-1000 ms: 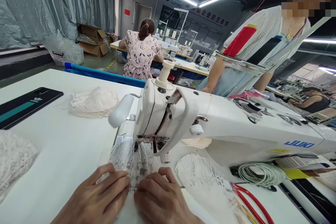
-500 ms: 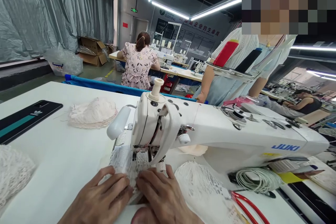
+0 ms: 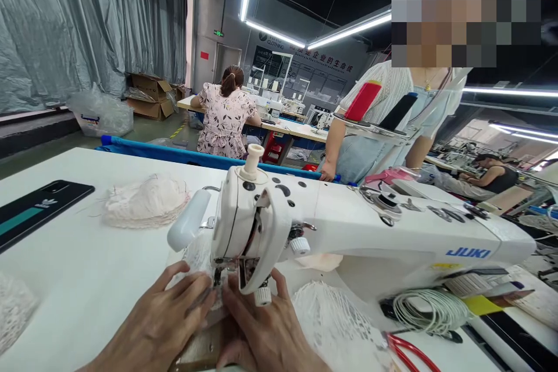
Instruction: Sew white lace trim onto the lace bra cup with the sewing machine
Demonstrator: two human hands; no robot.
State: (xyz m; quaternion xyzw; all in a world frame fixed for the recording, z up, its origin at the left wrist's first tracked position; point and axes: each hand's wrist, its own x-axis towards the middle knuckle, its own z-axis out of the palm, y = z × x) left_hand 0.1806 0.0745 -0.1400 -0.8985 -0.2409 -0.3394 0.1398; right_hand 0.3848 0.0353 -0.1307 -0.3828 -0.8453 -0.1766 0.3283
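Observation:
White lace fabric (image 3: pixel 197 251) runs under the presser foot of a white JUKI sewing machine (image 3: pixel 344 215). To the left of the needle, my left hand (image 3: pixel 163 313) holds the lace down with bent, closed fingers. My right hand (image 3: pixel 272 322) grips the same lace at the right of the needle, its fingertips partly hidden by the machine head. Both hands are close together at the presser foot. More white lace (image 3: pixel 331 314) lies right of my right hand. A pile of pale fabric pieces (image 3: pixel 146 200) rests behind, left of the machine.
A phone (image 3: pixel 46 212) lies at the left of the white table, with another lace piece (image 3: pixel 15 308) in front. Red-handled scissors (image 3: pixel 412 351) and coiled cord (image 3: pixel 429 308) are at right. A person (image 3: pixel 370 139) stands behind the machine, near thread cones (image 3: pixel 364 102).
The lace has moved forward under the presser foot, away from me. Both hands have gone slightly forward with it, closer to the needle. The view has shifted a little.

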